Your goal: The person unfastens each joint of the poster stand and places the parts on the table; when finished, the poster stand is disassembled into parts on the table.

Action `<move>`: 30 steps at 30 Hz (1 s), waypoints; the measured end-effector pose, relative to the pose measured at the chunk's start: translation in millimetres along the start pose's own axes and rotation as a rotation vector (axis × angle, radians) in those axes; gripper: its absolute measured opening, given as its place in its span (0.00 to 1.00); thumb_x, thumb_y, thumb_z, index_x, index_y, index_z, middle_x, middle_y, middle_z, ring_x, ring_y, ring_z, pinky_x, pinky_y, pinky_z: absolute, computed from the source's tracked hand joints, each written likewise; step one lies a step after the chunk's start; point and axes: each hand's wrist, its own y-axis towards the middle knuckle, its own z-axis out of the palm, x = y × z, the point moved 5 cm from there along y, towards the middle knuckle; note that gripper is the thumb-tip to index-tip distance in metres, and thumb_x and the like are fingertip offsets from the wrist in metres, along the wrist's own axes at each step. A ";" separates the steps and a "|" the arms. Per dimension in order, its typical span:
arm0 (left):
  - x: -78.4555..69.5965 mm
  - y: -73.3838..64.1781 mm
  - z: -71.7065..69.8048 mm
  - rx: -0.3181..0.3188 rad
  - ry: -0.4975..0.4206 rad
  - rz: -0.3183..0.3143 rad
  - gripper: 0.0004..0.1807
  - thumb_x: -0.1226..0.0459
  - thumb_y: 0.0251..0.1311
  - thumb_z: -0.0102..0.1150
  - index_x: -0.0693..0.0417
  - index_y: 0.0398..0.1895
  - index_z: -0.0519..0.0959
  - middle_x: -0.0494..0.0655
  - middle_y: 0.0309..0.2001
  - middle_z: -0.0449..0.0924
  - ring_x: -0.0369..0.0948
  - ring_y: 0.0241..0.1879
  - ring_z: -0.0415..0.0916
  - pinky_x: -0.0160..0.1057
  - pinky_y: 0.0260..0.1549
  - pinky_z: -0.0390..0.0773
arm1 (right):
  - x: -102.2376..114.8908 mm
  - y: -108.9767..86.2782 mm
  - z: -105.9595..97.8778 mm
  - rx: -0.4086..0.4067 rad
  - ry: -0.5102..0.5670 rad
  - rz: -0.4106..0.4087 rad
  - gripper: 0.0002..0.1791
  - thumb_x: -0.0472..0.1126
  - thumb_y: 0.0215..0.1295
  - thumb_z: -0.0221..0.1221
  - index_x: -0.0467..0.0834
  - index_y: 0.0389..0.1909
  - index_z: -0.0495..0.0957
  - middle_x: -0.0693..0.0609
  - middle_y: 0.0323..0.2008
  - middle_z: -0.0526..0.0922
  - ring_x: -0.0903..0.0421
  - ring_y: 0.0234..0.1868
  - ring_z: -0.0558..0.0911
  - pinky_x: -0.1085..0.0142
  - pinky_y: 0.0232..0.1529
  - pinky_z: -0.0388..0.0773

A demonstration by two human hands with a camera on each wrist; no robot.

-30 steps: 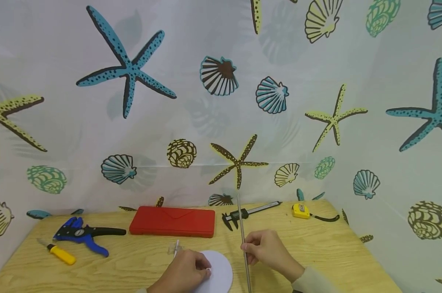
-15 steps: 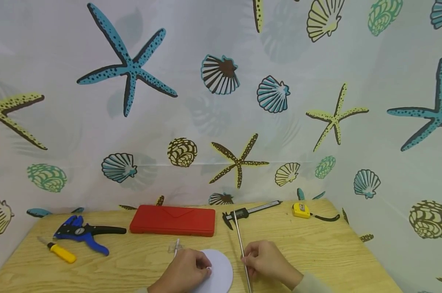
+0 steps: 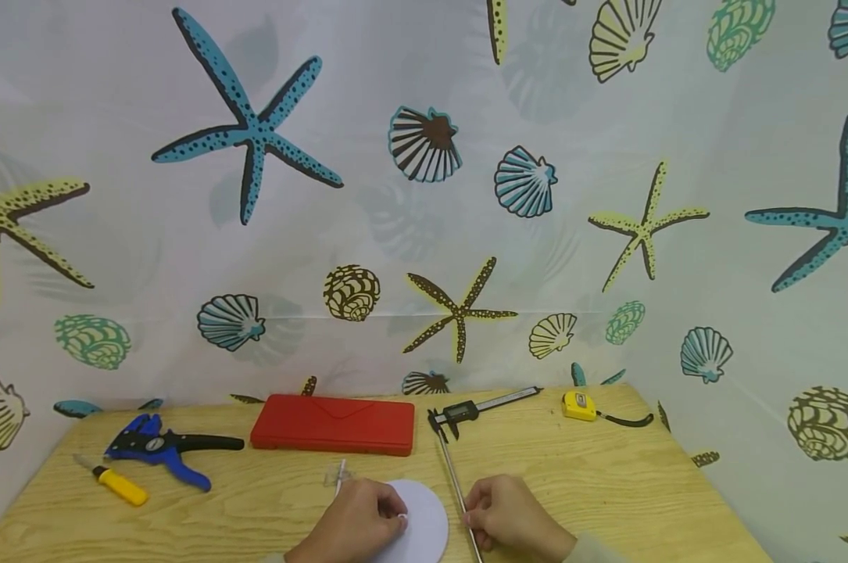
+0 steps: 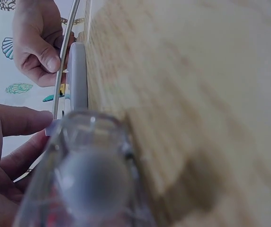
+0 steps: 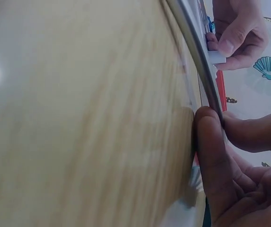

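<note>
My left hand [image 3: 359, 520] pinches a small white piece [image 5: 216, 57] between thumb and fingers, over a round white disc [image 3: 425, 524]. The disc lies on the wooden table, partly covered by that hand. Just right of it, my right hand [image 3: 508, 516] holds a thin metal rod [image 3: 452, 478] between thumb and fingertips. The rod's far end is by the calipers' jaws in the head view; its near end runs out of the frame. In the left wrist view the rod [image 4: 62, 66] passes beside the disc's edge [image 4: 78, 71].
A clear plastic piece with a white stick [image 3: 341, 473] lies behind my left hand. Further back are a red case [image 3: 332, 424], digital calipers [image 3: 466, 410] and a yellow tape measure [image 3: 578, 405]. Blue wire strippers [image 3: 158, 447] and a yellow-handled knife [image 3: 123, 485] lie left.
The rod's far end has dropped from above the calipers and swung left to their jaws. My right hand has sunk slightly with it. The left hand stays put on the white piece.
</note>
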 end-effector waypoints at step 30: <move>2.8 1.0 1.7 0.005 -0.013 0.000 0.01 0.65 0.55 0.69 0.52 0.30 0.88 0.39 0.24 0.82 0.37 0.29 0.73 0.34 0.29 0.73 | 1.0 2.0 2.3 0.069 0.008 0.126 0.07 0.33 0.58 0.69 0.41 0.30 0.79 0.48 0.19 0.85 0.61 0.16 0.81 0.69 0.18 0.80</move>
